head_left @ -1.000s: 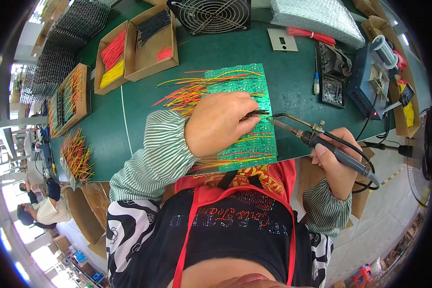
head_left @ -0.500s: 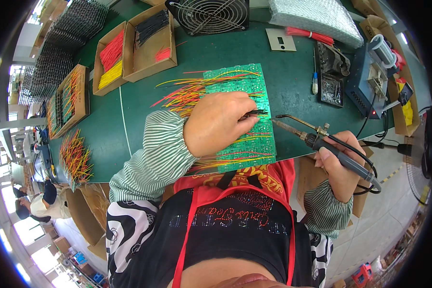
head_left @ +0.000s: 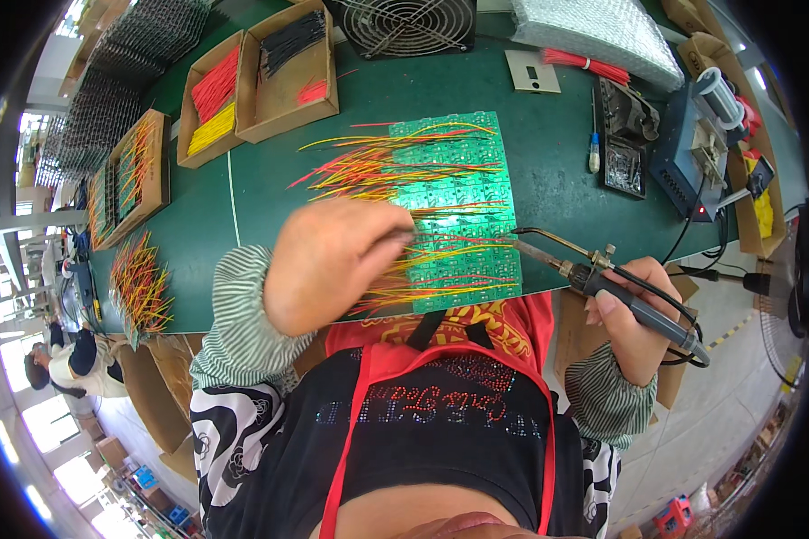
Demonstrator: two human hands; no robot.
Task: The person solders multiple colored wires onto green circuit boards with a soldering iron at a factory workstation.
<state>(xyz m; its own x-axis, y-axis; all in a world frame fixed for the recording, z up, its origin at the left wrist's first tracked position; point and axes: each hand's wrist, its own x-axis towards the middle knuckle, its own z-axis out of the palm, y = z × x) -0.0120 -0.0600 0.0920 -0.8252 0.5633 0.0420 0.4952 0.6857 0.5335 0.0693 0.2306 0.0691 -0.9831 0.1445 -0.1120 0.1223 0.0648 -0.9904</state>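
Observation:
A green circuit board panel (head_left: 463,193) lies on the bench, with rows of red, yellow and black wires (head_left: 360,171) running across it and out past its left edge. My left hand (head_left: 333,260), somewhat blurred, is over the panel's left edge among the lower wires. Its fingertips are pinched together; what is between them I cannot make out. In my right hand (head_left: 634,314) is a soldering iron (head_left: 638,310) with a thin curved metal tube fixed along it. The iron's tip points left, at the panel's right edge.
Cardboard boxes of red, yellow and black wires (head_left: 288,81) stand at the back left, near a fan (head_left: 409,22). A wired board bundle (head_left: 139,287) lies at far left. On the right are a screwdriver (head_left: 594,154), a black tray (head_left: 622,166) and a soldering station (head_left: 688,148).
My left hand has moved left and down, off the middle of the panel, uncovering the wires there. The iron's tip has dropped slightly beside the panel's right edge.

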